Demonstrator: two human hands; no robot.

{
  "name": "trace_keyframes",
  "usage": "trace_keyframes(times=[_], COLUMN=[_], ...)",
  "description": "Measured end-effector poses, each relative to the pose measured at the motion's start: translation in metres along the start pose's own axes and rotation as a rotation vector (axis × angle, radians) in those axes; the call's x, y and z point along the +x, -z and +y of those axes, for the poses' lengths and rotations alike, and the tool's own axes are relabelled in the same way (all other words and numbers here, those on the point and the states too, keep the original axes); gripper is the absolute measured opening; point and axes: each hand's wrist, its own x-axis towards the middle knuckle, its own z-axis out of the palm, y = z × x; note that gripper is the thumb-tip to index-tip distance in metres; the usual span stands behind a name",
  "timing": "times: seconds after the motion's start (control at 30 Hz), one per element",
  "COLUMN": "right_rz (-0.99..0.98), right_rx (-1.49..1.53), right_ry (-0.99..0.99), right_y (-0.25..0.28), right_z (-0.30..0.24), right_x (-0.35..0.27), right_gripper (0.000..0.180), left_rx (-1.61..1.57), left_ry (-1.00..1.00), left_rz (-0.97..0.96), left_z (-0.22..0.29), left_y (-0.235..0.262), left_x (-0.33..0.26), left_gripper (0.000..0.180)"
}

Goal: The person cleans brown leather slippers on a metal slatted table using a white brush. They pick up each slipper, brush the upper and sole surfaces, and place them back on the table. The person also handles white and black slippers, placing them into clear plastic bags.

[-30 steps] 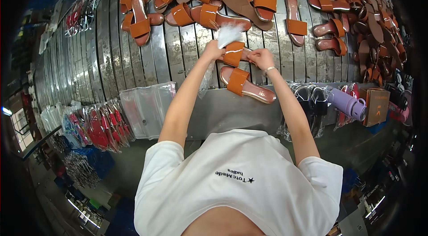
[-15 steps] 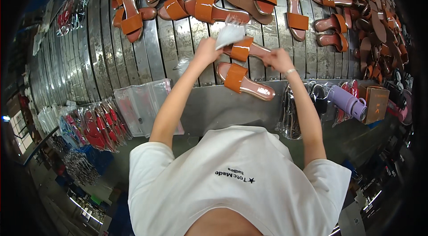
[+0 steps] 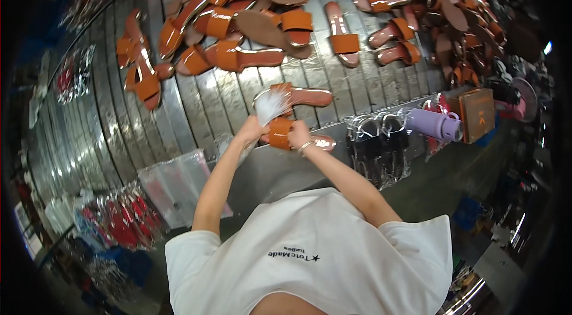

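My left hand (image 3: 251, 130) is closed around the lower end of a thin white, partly see-through wad (image 3: 273, 106), blurred by motion; whether it is paper or plastic I cannot tell. Its fingers are beside the toe of a tan slide sandal (image 3: 280, 134) with a glossy orange strap. My right hand (image 3: 300, 135) grips this near sandal at the strap's heel-side edge, covering part of the insole. Just beyond lies a matching sandal (image 3: 313, 97), heel to the right, its toe end partly hidden behind the white wad.
Loose orange sandals (image 3: 238, 56) lie across the slatted metal surface (image 3: 205, 97), with a larger heap (image 3: 453, 17) at far right. Along the near edge are clear plastic bags (image 3: 179, 187), bagged red sandals (image 3: 122, 217), bagged black sandals (image 3: 378, 142), a purple tumbler (image 3: 435, 124) and a brown box (image 3: 476, 114).
My right hand has left the far sandal's heel and now grips the near sandal. My left hand has moved nearer that sandal's toe with the white wad. The whole view has shifted.
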Motion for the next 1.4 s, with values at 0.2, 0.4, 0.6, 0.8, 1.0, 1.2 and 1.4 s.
trace_keyframes(times=[0.2,0.4,0.6,0.8,1.0,1.2,1.4], right_rz=[-0.034,-0.052,0.180,-0.067,0.715,0.936,1.001], right_rx=[0.091,-0.018,0.120,0.686,1.168,0.872,-0.123], right_ry=[-0.004,0.007,-0.034,0.194,-0.179,-0.089,-0.185], right_y=[0.004,0.001,-0.022,0.098,0.234,0.257,0.384], right_z=[0.001,0.009,0.018,-0.083,-0.067,-0.026,-0.030], right_x=[-0.001,0.001,0.007,0.007,0.164,0.197,0.097], right_gripper=[0.018,0.023,0.018,0.011,0.034,0.085,0.101], left_rx=[-0.016,-0.050,0.022,-0.096,-0.245,-0.147,-0.111], left_ry=[0.065,0.068,0.031,-0.133,-0.730,-0.607,-0.380], left_rz=[-0.061,-0.056,0.019,0.373,0.667,0.709,0.750], left_z=[0.012,0.005,0.003,0.090,0.199,0.192,0.127], left_y=[-0.004,-0.002,-0.007,-0.007,0.066,0.082,0.067], left_x=[-0.005,-0.001,0.001,-0.050,-0.074,-0.069,-0.112], left_gripper=[0.022,0.026,0.020,0.012,0.031,0.048,0.042])
